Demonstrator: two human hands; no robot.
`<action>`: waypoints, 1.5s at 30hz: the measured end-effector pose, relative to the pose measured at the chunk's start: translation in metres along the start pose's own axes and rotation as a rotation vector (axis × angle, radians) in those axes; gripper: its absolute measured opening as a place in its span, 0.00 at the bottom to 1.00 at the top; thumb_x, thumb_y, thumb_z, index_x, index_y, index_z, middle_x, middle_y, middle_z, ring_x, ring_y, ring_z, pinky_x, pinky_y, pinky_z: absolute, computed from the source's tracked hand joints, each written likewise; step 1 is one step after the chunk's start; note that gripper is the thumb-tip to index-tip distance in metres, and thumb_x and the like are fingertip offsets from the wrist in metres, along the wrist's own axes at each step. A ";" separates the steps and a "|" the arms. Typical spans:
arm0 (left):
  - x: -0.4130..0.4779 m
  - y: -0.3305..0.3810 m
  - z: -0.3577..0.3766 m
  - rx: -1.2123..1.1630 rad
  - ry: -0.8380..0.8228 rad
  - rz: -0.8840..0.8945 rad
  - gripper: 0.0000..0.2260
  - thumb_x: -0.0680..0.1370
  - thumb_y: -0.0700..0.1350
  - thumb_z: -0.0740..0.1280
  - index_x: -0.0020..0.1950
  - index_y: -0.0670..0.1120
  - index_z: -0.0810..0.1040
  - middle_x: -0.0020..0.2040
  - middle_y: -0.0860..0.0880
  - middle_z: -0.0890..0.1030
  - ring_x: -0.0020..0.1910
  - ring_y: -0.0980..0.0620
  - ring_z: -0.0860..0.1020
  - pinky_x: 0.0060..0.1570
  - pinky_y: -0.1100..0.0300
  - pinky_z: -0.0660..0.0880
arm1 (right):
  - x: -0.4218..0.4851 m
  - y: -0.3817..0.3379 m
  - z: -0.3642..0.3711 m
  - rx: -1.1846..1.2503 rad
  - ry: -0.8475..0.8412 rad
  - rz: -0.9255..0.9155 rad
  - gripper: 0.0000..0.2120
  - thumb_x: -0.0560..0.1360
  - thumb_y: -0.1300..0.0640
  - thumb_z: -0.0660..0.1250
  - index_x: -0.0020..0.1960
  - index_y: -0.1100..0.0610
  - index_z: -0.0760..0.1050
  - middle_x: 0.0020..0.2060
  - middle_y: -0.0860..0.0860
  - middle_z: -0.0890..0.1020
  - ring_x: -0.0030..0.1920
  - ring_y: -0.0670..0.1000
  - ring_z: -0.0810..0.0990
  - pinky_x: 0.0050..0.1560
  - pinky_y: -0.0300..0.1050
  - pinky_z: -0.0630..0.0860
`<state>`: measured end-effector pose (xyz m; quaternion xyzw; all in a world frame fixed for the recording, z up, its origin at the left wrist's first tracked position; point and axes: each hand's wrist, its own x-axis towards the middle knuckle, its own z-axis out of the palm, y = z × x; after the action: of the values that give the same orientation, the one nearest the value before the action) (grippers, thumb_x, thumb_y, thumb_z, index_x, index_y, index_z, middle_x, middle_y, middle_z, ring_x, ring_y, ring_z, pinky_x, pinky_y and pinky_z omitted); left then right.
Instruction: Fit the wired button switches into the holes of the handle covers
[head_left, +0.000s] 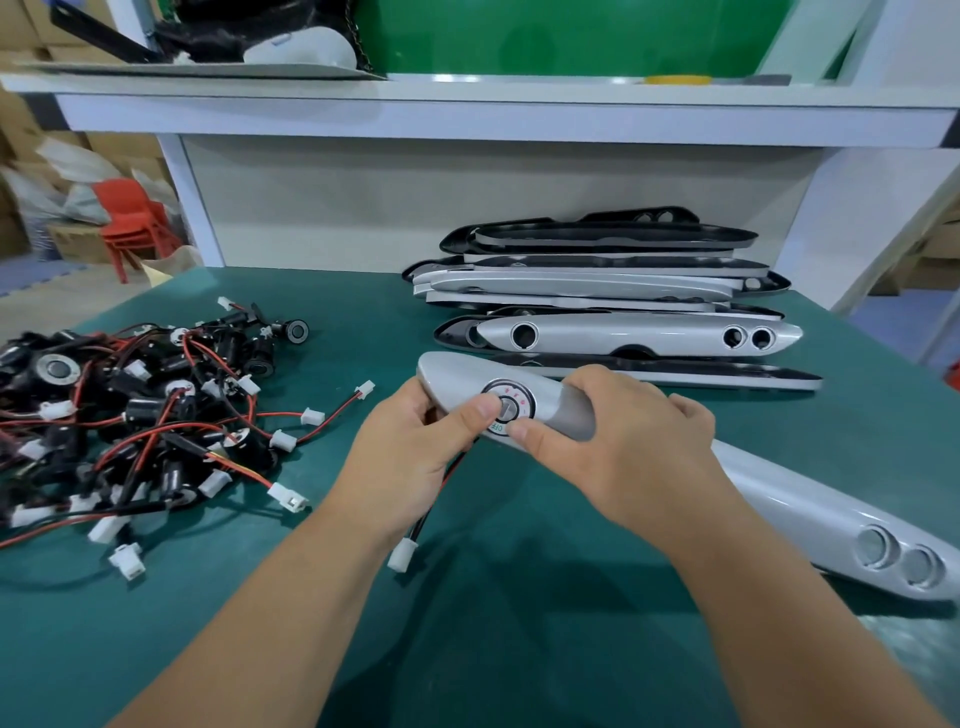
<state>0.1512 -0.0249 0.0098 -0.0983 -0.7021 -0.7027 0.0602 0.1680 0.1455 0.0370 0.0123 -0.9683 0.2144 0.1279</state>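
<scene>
I hold a long silver handle cover just above the green table. My left hand grips its near-left end, and my right hand is curled over it just to the right. Both thumbs press on a round button switch seated in the cover's single hole; its face carries an OFF mark. Red and black wires with a white connector hang below the cover. Two empty holes show at the cover's far right end.
A tangled heap of wired button switches lies at the left of the green table. A stack of silver and black handle covers sits at the back right, against a white shelf unit. Red chairs stand far left.
</scene>
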 end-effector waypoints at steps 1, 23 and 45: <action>-0.001 0.000 0.001 0.004 0.008 0.010 0.13 0.67 0.54 0.72 0.49 0.50 0.81 0.39 0.58 0.84 0.34 0.63 0.78 0.36 0.71 0.73 | -0.001 -0.001 0.001 -0.007 0.010 0.001 0.23 0.65 0.27 0.54 0.46 0.44 0.65 0.38 0.38 0.71 0.46 0.46 0.68 0.66 0.56 0.58; 0.012 -0.021 -0.010 0.178 -0.008 -0.090 0.33 0.62 0.51 0.77 0.63 0.55 0.66 0.53 0.57 0.80 0.52 0.60 0.78 0.57 0.59 0.73 | 0.000 0.028 0.019 -0.153 -0.026 -0.167 0.35 0.66 0.29 0.62 0.68 0.41 0.60 0.56 0.40 0.71 0.59 0.47 0.68 0.59 0.48 0.61; 0.005 0.005 -0.034 0.022 0.167 0.112 0.27 0.64 0.34 0.74 0.54 0.60 0.72 0.47 0.52 0.81 0.41 0.64 0.80 0.40 0.70 0.76 | -0.033 0.115 -0.049 -0.392 0.033 -0.098 0.31 0.69 0.40 0.68 0.68 0.43 0.62 0.62 0.40 0.73 0.63 0.47 0.71 0.64 0.46 0.62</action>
<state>0.1456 -0.0587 0.0160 -0.0779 -0.6958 -0.6962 0.1585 0.2024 0.2696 0.0238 0.0306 -0.9875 0.0154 0.1537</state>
